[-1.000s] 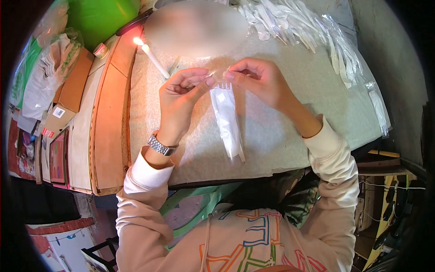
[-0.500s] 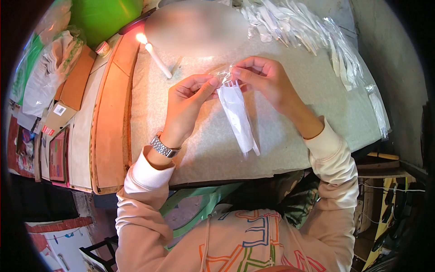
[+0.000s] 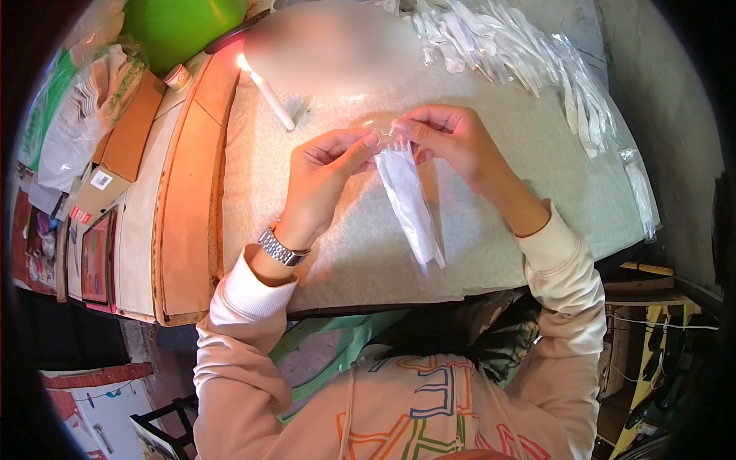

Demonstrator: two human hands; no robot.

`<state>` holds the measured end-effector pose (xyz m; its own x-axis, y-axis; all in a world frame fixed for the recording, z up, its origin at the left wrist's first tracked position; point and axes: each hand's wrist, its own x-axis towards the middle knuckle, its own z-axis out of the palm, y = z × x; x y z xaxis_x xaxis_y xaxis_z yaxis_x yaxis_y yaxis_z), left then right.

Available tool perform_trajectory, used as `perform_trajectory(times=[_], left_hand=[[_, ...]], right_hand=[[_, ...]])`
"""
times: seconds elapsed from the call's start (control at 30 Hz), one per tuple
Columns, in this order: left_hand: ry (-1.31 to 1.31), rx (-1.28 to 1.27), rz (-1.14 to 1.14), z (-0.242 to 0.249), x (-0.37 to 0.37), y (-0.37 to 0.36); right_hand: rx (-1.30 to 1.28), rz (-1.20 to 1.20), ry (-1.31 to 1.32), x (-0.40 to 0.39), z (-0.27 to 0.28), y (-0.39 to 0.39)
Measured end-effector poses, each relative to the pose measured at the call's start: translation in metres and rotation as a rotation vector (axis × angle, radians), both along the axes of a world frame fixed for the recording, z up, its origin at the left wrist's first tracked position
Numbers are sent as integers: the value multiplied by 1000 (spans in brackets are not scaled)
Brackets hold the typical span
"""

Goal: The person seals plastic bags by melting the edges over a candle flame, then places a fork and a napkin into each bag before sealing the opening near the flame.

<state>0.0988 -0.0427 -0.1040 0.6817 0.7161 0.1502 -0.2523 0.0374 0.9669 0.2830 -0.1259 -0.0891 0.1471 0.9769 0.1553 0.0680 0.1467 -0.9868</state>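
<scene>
Between both hands hangs a clear plastic cutlery packet (image 3: 405, 201) with a folded white napkin inside. White tips like fork tines show above the napkin. My left hand (image 3: 333, 165) pinches the left corner of the packet's clear top edge with thumb and fingers. On the opposite corner, my right hand (image 3: 448, 142) has its thumb and forefinger closed, holding the film stretched between the hands. The packet's lower end points toward my body, over the cloth-covered table. A lit white candle (image 3: 272, 102) stands tilted beyond my left hand, its flame apart from the packet.
A pile of similar wrapped cutlery packets (image 3: 491, 46) lies along the far right of the table (image 3: 491, 245). At left are a cardboard box (image 3: 115, 169), a small cup (image 3: 178, 77) and bagged white items (image 3: 92, 115). A green container (image 3: 180, 31) sits behind. A blurred patch hides the far middle.
Both hands and the packet have shifted slightly right and toward my body. The pinch on the packet's top edge stays the same.
</scene>
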Motion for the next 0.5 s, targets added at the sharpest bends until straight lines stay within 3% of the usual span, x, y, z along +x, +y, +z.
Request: perform_trajectory(times=[0.5], left_hand=[[-9,94,73,2,1,-3]], right_hand=[[93,-138,-47,3,1,1]])
